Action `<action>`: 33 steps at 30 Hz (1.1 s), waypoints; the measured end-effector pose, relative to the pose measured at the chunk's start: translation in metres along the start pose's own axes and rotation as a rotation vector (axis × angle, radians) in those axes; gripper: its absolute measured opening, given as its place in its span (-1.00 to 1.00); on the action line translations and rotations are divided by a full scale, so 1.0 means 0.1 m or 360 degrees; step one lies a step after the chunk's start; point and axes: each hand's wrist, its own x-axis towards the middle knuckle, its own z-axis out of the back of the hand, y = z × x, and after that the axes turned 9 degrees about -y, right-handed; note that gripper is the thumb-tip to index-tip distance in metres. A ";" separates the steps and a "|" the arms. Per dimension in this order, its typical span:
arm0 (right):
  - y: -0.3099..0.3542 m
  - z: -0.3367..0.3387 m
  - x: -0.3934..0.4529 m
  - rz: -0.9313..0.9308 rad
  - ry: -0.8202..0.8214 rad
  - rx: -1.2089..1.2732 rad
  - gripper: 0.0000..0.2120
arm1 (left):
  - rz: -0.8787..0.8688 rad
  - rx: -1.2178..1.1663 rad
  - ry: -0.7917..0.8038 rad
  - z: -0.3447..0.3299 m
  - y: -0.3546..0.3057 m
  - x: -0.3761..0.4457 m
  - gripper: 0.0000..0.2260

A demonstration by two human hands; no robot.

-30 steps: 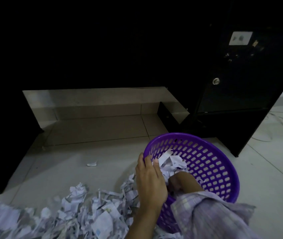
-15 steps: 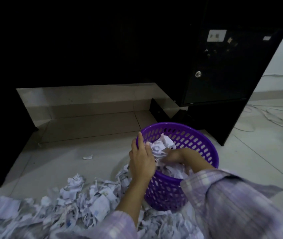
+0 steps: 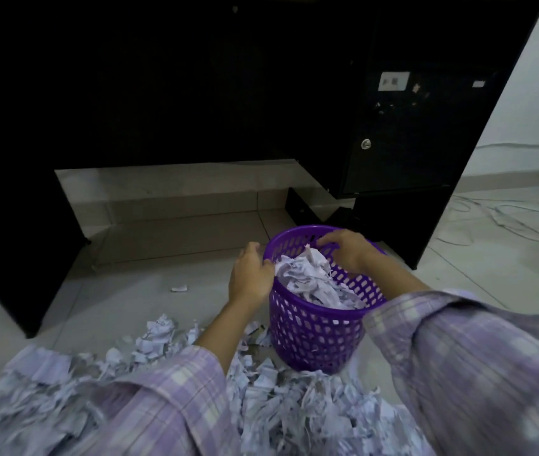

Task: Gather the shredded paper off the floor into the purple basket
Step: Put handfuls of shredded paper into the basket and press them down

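Both hands have shifted since half a second ago: the right hand [image 3: 347,250], then low among the paper inside the basket, now sits up over the far rim with fingers curled down, gripping the rim as far as can be seen; the left hand [image 3: 250,274], earlier over the near-left edge with fingers pointing up, now wraps the left rim, thumb side at the paper; basket [image 3: 310,337] has come upright from its earlier tilt, standing on the floor [image 3: 149,291]; purple, perforated wall, roughly half full of shredded paper [image 3: 307,281] heaped toward the left inside; more shredded paper on the floor [image 3: 294,413] in a broad loose pile, touching the basket's base at front and left, spreading left under the forearms; one stray scrap [image 3: 179,287] lies apart on the tiles, left of the basket; both sleeves [image 3: 478,366] plaid, lilac, blurred; black cabinet [image 3: 409,136] just behind the basket, round lock on its door, white label above; white cables [image 3: 508,222] trail over the floor at far right; dark furniture fills the upper view, detail lost in shadow.
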 end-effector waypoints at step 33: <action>0.72 -2.11 -2.13 -0.0414 0.0715 0.0414 0.13 | 0.0380 0.0570 0.0392 1.04 2.07 -1.78 -0.59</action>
